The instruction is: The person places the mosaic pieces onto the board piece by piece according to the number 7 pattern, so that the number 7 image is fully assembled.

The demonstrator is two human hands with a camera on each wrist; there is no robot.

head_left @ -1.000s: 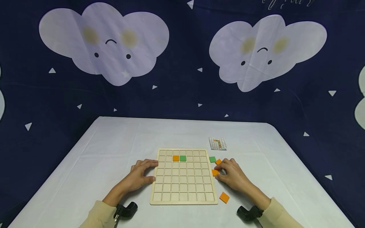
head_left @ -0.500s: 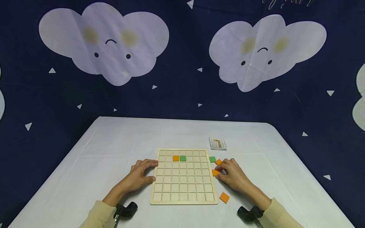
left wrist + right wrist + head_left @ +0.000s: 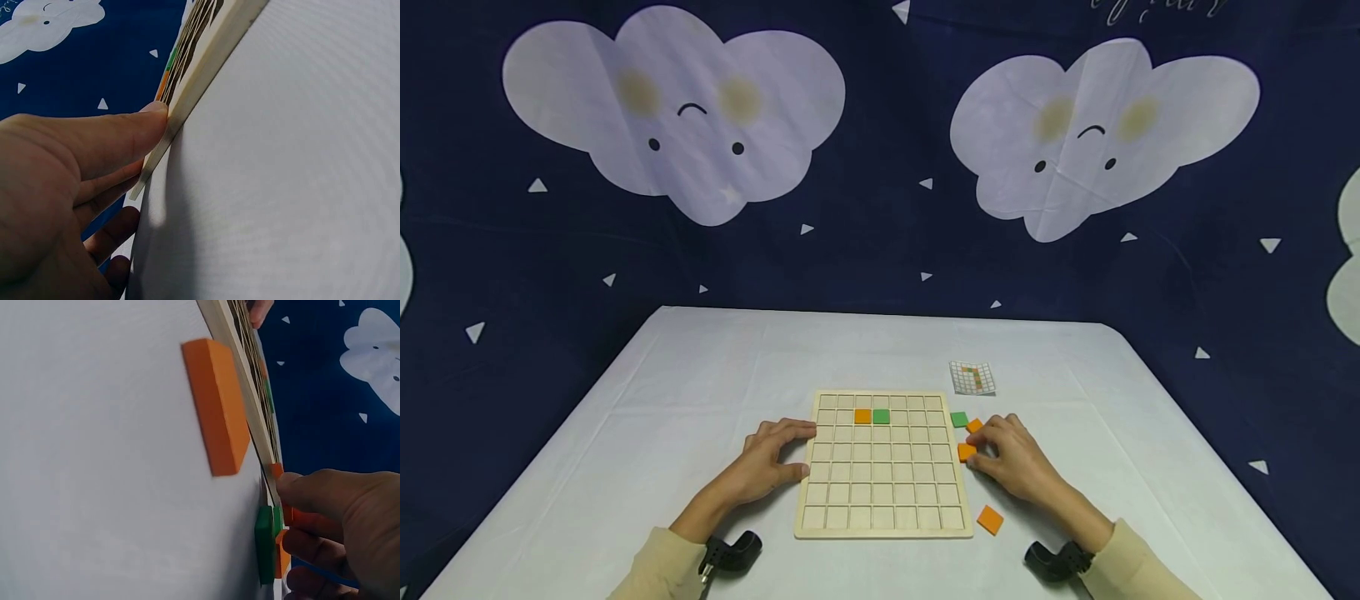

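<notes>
A pale wooden grid board (image 3: 880,533) lies on the white table, with an orange tile (image 3: 862,416) and a green tile (image 3: 881,416) side by side in its second row from the far edge. My left hand (image 3: 775,458) rests against the board's left edge, thumb and fingers spread and fairly straight. At the right edge, my right hand (image 3: 1015,458) pinches another orange tile (image 3: 966,452) between thumb and index finger; in the right wrist view the thumb covers part of it. Just beyond that hand are a loose green tile (image 3: 959,419) and an orange one (image 3: 974,426).
A single orange tile (image 3: 990,520) lies near the board's front right corner. Behind the board, to the right, is a small printed card (image 3: 972,378) with a coloured grid pattern. A dark blue cloth (image 3: 880,250) with clouds hangs behind the table (image 3: 737,350).
My right hand and its pinched orange tile have shifted very slightly away from me. The left hand and the board stay where they were.
</notes>
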